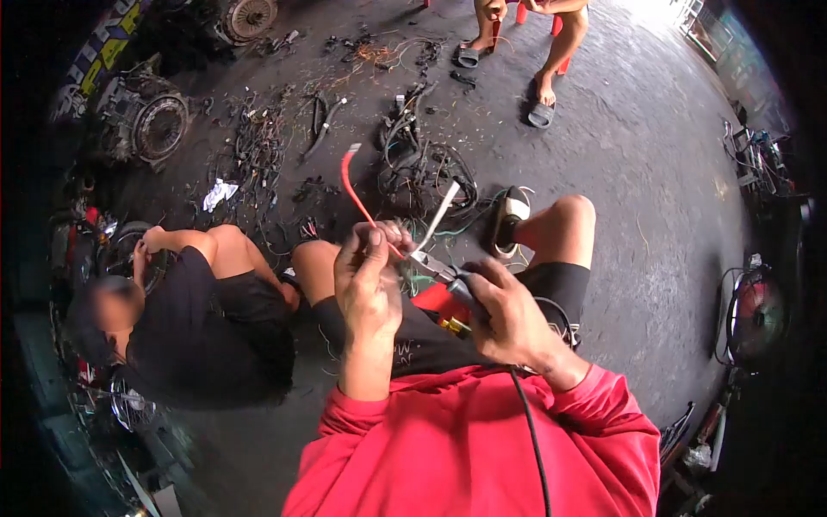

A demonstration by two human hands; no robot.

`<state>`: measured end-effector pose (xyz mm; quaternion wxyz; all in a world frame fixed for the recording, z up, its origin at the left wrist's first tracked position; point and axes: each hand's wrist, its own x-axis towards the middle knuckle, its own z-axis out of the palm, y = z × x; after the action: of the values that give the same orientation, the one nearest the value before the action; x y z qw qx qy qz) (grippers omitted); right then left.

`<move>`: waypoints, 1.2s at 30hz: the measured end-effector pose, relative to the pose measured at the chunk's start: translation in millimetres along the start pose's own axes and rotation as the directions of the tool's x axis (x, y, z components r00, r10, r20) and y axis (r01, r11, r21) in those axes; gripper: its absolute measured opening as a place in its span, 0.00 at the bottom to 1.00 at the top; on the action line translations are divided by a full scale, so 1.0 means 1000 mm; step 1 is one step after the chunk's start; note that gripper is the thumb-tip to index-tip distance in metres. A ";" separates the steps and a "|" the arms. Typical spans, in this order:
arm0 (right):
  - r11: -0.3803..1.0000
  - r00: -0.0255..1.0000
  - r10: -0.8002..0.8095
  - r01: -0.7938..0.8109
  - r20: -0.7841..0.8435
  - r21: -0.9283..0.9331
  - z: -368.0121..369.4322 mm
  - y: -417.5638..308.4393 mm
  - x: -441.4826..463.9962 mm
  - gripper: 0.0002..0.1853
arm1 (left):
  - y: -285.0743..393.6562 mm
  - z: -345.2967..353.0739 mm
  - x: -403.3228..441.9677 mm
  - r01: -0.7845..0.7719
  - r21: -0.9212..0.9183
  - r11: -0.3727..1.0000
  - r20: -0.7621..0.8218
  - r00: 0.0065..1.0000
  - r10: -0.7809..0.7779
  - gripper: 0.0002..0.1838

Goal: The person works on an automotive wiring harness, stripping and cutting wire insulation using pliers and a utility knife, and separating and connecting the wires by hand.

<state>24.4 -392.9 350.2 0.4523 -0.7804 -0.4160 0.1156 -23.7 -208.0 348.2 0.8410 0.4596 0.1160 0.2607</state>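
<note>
My left hand (369, 280) pinches a red wire (351, 185) between thumb and fingers. The wire curves up and away from me and has a pale tip. Wrapped around the handles of a pair of pliers (436, 267) is my right hand (508, 314). The metal jaws point left and lie close to the left fingertips. From there a whitish flat strip (441, 209) slants up to the right; whether the jaws grip it or the wire, I cannot tell. Something red (444, 300) with a brass-coloured part lies below the pliers, partly hidden.
A tangled wiring harness (422, 168) lies on the dark floor beyond my knees, with more loose wires (258, 142) to its left. A round machine part (161, 125) stands far left. One person (215, 336) sits at left; another person's legs (564, 43) show at top. A fan (758, 314) stands right.
</note>
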 end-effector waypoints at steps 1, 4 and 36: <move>0.997 0.999 0.036 -0.037 0.019 0.067 0.005 0.004 -0.002 0.22 | -0.004 0.002 0.002 -0.016 -0.120 0.993 0.006 1.000 0.017 0.05; 0.984 0.996 0.057 -0.068 0.075 0.163 0.003 0.006 -0.007 0.17 | -0.007 -0.016 0.009 0.040 -0.230 0.972 -0.122 0.990 -0.070 0.06; 0.923 0.994 0.063 -0.025 -0.087 0.384 0.074 0.029 0.051 0.15 | 0.021 -0.014 0.011 -0.121 -0.386 0.914 -0.013 0.992 0.126 0.11</move>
<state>31.0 -315.9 295.1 0.6126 -0.6913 -0.3452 0.1664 -27.8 -182.2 358.6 0.8977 0.2927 0.0282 0.3282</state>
